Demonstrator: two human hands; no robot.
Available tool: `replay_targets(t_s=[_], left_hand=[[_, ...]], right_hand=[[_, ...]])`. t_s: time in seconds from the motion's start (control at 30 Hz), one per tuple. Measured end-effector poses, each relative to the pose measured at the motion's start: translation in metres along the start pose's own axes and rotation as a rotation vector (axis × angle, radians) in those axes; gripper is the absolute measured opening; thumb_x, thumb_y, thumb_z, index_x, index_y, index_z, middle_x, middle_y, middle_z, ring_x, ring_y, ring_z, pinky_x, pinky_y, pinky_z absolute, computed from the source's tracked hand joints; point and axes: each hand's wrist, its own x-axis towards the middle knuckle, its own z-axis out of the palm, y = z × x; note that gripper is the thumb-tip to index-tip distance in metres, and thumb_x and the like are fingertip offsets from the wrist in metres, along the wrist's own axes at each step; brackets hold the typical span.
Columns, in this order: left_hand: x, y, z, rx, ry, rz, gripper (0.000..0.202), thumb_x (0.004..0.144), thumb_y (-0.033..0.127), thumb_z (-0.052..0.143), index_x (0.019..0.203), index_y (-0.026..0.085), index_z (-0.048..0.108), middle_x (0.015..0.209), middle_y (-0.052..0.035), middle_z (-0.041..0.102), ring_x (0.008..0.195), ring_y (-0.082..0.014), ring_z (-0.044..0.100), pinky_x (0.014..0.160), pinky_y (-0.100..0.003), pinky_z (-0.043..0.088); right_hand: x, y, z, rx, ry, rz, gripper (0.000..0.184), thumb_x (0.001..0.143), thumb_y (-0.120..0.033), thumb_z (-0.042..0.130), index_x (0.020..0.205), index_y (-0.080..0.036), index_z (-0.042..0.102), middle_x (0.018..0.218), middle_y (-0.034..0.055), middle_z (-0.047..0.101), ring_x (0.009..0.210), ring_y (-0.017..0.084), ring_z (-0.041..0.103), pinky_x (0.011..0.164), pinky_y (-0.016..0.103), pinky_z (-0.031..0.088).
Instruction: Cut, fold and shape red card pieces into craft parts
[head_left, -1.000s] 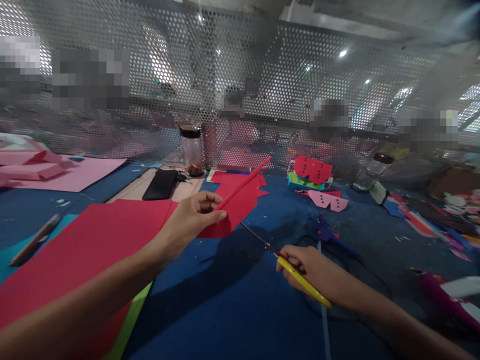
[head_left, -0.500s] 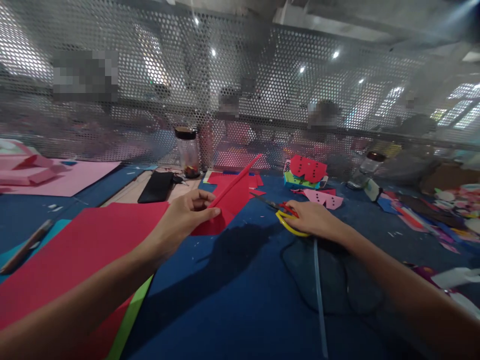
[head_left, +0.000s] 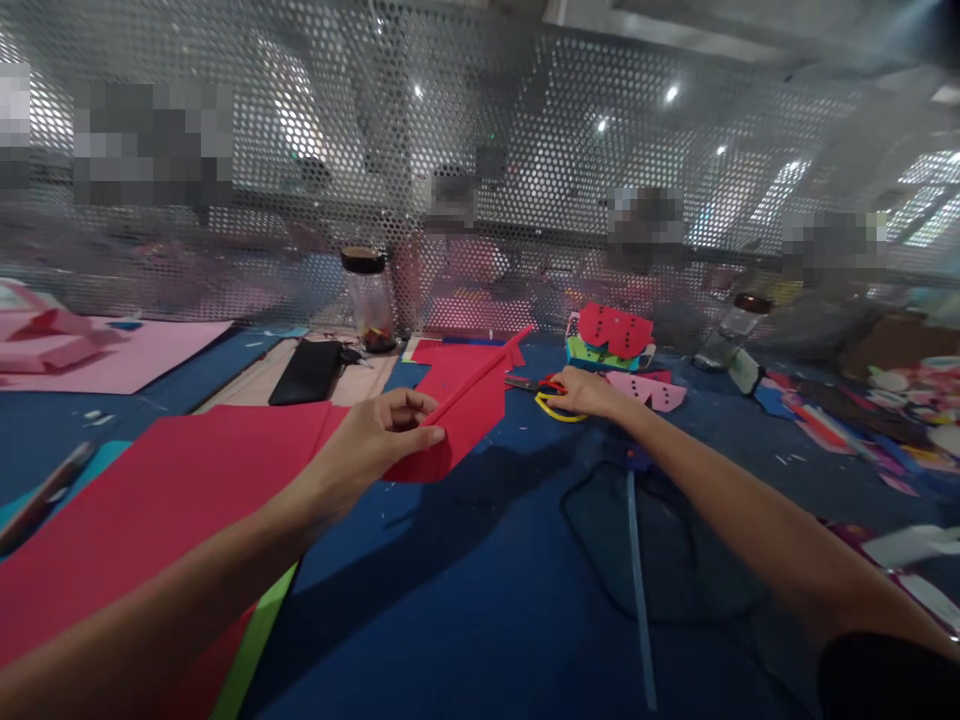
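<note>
My left hand pinches a folded piece of red paper between thumb and fingers, holding it above the blue table. A narrow raised edge of the paper slants up to the right. My right hand grips scissors with red and yellow handles; their dark blades point left, close by the paper's right edge. Whether the blades touch the paper I cannot tell. Behind the held piece lie more red paper cutouts. Under my left forearm rests a large red sheet.
A lidded jar and a black phone stand and lie at the back left. Dotted red and pink cutouts sit beyond my right hand. Paper scraps cover the right side. A perforated metal screen closes off the back, with people behind it.
My right hand has moved the scissors away from me and slightly left. The held red paper has tilted a little flatter, still in my left hand.
</note>
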Motion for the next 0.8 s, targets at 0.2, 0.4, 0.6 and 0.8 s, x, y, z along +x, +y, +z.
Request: replay_targets(t_s=[0.2, 0.4, 0.6, 0.8], left_hand=[[-0.001, -0.001, 0.001, -0.028, -0.029, -0.033, 0.04, 0.066, 0.032, 0.086, 0.096, 0.019, 0.064, 0.079, -0.001, 0.072, 0.067, -0.0148, 0.066, 0.061, -0.025, 0.048], [0.0, -0.004, 0.003, -0.034, -0.009, -0.064, 0.045, 0.06, 0.028, 0.089, 0.096, 0.019, 0.065, 0.077, 0.0003, 0.071, 0.065, -0.0123, 0.064, 0.057, -0.021, 0.044], [0.001, -0.008, 0.005, -0.06, -0.048, -0.08, 0.045, 0.06, 0.03, 0.091, 0.095, 0.018, 0.065, 0.074, 0.0011, 0.071, 0.063, -0.0125, 0.066, 0.057, -0.021, 0.045], [0.005, -0.014, 0.004, 0.001, -0.066, -0.08, 0.044, 0.063, 0.034, 0.088, 0.096, 0.018, 0.064, 0.071, 0.0009, 0.071, 0.06, -0.0146, 0.066, 0.057, -0.024, 0.047]], right_hand=[[-0.029, -0.012, -0.014, 0.102, 0.202, -0.046, 0.028, 0.095, -0.032, 0.063, 0.116, -0.015, 0.068, 0.118, 0.0124, 0.067, 0.109, 0.024, 0.063, 0.088, 0.029, 0.046], [-0.089, -0.053, -0.022, 0.34, 0.47, -0.194, 0.016, 0.101, -0.025, 0.051, 0.112, -0.018, 0.06, 0.112, 0.0077, 0.066, 0.1, 0.017, 0.065, 0.089, 0.028, 0.049], [-0.133, -0.085, -0.024, 0.422, 0.51, -0.433, 0.012, 0.098, -0.017, 0.054, 0.108, -0.02, 0.061, 0.102, 0.0056, 0.067, 0.096, 0.019, 0.064, 0.088, 0.033, 0.049], [-0.162, -0.103, -0.026, 0.356, 0.473, -0.645, 0.026, 0.095, -0.006, 0.048, 0.113, -0.019, 0.061, 0.112, 0.0078, 0.069, 0.106, 0.021, 0.063, 0.094, 0.037, 0.049]])
